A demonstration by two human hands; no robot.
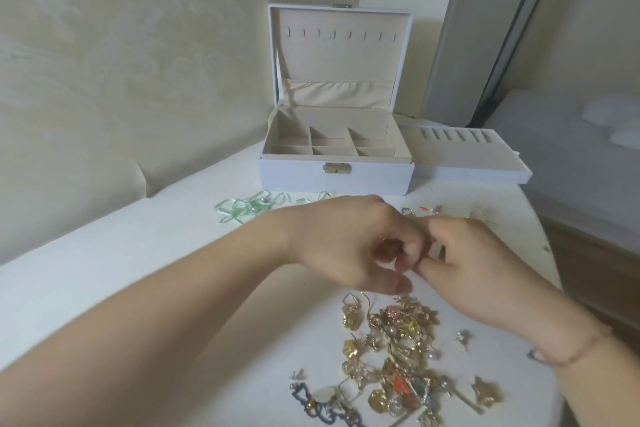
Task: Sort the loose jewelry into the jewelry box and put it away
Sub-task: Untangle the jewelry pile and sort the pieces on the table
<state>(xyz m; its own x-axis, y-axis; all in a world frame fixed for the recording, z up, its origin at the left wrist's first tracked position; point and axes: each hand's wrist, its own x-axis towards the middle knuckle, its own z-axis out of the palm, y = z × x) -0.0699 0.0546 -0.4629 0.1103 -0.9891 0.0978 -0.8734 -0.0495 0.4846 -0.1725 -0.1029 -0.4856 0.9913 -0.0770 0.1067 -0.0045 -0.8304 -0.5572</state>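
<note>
A white jewelry box [332, 174] stands open at the back of the white table, its lid [336, 55] upright and its beige compartments bare. Its lift-out tray [467, 163] with ring slots sits to the right of it. A pile of loose gold jewelry [398, 340] lies near the front edge. My left hand [339, 243] and my right hand [485, 270] meet above the table between pile and box. Both have curled fingers pinching a small piece of jewelry between them, which is mostly hidden and blurred.
A pale green ribbon necklace [249, 210] lies in front of the box at the left. A few small pieces [429, 210] lie behind my right hand. A dark chain [311, 402] lies at the pile's left. The table edge [550, 253] curves along the right.
</note>
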